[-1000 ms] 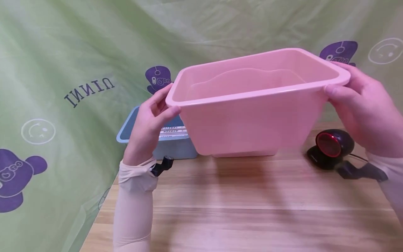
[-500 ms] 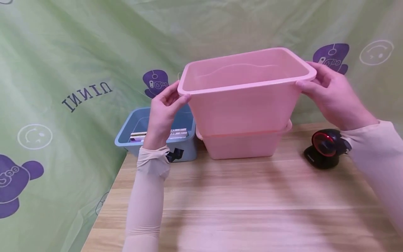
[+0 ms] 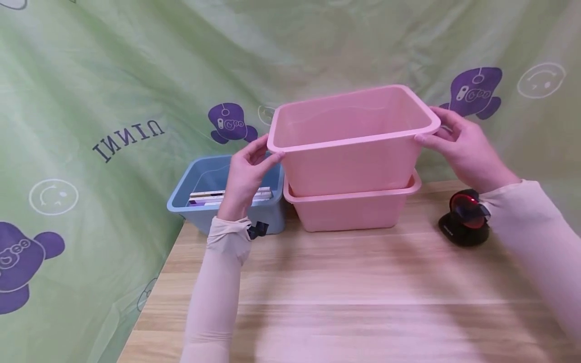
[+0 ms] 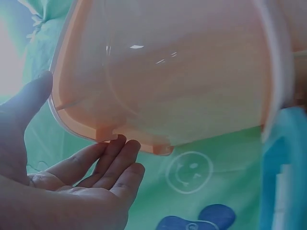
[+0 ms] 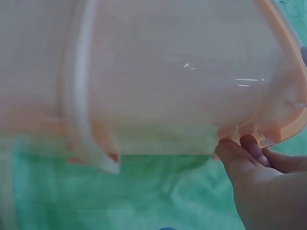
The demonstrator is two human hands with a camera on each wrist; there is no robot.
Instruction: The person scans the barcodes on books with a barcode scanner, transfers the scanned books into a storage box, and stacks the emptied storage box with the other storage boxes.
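Note:
My left hand (image 3: 245, 176) grips the left end of an upper pink plastic bin (image 3: 349, 169), thumb on the front of the rim. At the other end my right hand (image 3: 472, 148) holds the rim likewise. The bin's bottom sits down inside a second pink bin (image 3: 349, 212) on the table, its left side slightly lower. Inside, the upper bin shows nothing but bare walls. In the left wrist view, the fingers (image 4: 122, 158) lie under the rim. The right wrist view shows the right hand (image 5: 268, 187) at the bin's end, with the lower bin's rim (image 5: 79, 86) around its wall.
Close on the left stands a blue bin (image 3: 195, 217) with several thin book-like items (image 3: 204, 200) in it. A black device with a red ring (image 3: 463, 222) stands on the wooden table (image 3: 345, 282) at right. Behind hangs a green printed curtain (image 3: 159, 75).
Both hands have brought the upper pink bin left and away from me, then lowered it into the lower pink bin. More of the blue bin's contents has come into view.

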